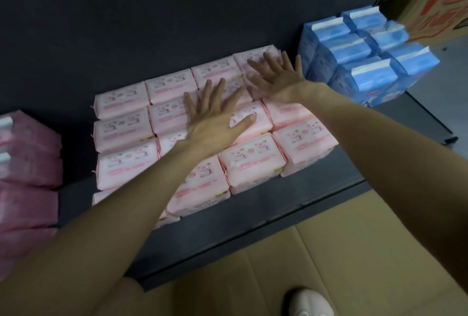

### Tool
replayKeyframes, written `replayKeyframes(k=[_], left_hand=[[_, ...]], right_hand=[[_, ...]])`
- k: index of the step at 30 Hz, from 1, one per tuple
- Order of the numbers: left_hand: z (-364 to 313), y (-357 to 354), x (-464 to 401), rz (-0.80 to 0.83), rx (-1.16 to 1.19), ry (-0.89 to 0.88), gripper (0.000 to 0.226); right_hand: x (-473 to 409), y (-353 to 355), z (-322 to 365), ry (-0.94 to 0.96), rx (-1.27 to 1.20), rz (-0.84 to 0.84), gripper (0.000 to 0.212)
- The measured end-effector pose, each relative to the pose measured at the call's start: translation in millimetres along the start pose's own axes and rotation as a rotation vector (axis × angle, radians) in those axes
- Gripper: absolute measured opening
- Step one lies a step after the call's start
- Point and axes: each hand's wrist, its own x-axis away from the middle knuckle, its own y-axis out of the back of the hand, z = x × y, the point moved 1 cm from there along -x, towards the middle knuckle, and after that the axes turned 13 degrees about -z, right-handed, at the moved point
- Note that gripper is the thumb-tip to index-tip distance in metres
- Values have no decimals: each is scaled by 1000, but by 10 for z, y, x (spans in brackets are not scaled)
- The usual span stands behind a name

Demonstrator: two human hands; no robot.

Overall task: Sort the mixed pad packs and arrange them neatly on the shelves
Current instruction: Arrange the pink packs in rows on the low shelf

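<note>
Several light pink pad packs (124, 125) lie in tight rows on a dark shelf (266, 217). My left hand (215, 118) lies flat on the middle of this block, fingers spread and straight. My right hand (278, 77) presses flat on the packs at the block's far right corner, fingers spread. To the right stand several blue pad packs (367, 57) in a stacked group. At the left edge is a stack of darker pink packs (25, 163). Neither hand holds a pack.
The shelf has a dark back wall (152, 12) and a front lip. Brown cardboard (329, 252) covers the floor below. A white shoe (311, 303) shows at the bottom. An orange-printed carton (435, 6) stands at the top right.
</note>
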Motion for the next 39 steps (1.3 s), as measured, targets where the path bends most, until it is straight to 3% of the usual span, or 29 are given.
replayKeyframes(k=[3, 5, 7, 10, 12, 17, 22, 26, 30, 34, 39], left_hand=[[-70, 215, 295, -81, 68, -47, 87], [-74, 310, 606, -41, 81, -72, 100], [-12, 327, 895, 53, -11, -116, 113], [118, 229, 1086, 172, -121, -149, 120], [140, 144, 1100, 176, -138, -156, 122], [143, 34, 1011, 75, -156, -162, 108], [173, -1, 915, 67, -182, -214, 104], [186, 35, 902, 104, -129, -210, 106], [169, 71, 914, 122, -79, -187, 106], [122, 63, 922, 109, -53, -169, 104], [107, 56, 925, 107, -45, -163, 101]], right_hand=[[475, 72, 26, 64, -209, -123, 68], [901, 93, -6, 157, -298, -201, 77], [1263, 68, -89, 224, -200, -206, 98], [1549, -59, -258, 238, 86, -41, 122], [1589, -116, -343, 205, 153, -15, 118], [1552, -236, -345, 67, -139, -97, 90], [1497, -295, -346, 45, -238, -171, 92], [1473, -203, -440, 87, -357, -93, 98], [1351, 25, -425, -120, -613, -112, 85], [1168, -66, -270, -162, -405, -39, 78], [1178, -128, -273, -107, -383, -128, 75]])
